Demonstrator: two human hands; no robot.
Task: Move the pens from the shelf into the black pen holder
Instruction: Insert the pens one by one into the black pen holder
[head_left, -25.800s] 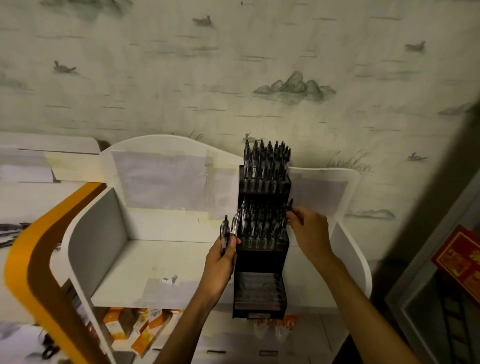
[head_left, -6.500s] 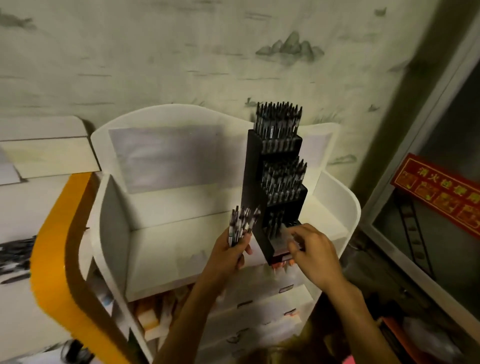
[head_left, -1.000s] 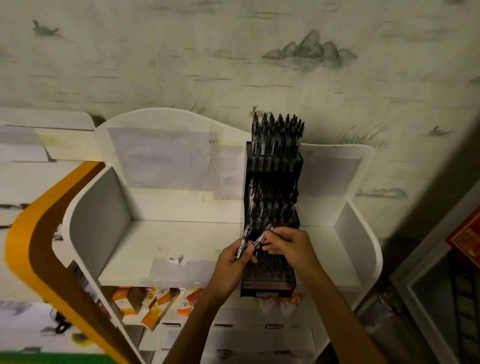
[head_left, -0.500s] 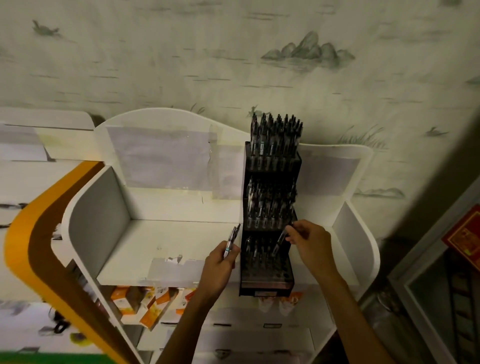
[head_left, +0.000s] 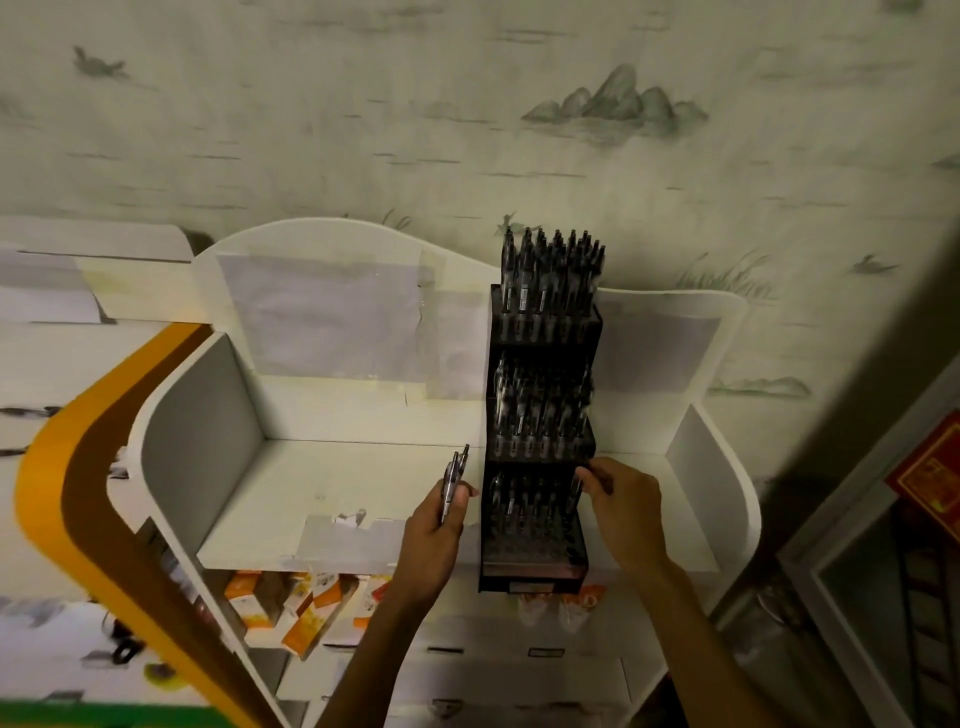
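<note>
Since half a second ago the right hand (head_left: 621, 499) has carried its pen (head_left: 575, 486) to the right edge of the lowest tier of the black pen holder (head_left: 540, 415), and the left hand (head_left: 434, 525) has risen slightly with its remaining stock.

Observed: the right hand pinches 1 pen by the upper end, tip down into the lowest tier; whether it is seated cannot be told. The left hand grips about 2 spare pens (head_left: 454, 480), upright, just left of the holder. The 2 upper tiers look full; the lowest is part filled. The holder stands on the white shelf (head_left: 322, 499), whose surface shows no loose pens.

Assessment: insertion step, late in the task. Next move calls for releasing the pen into a free slot, then drawing 1 from the left hand.

Orange boxes (head_left: 306, 608) lie on the level below.
</note>
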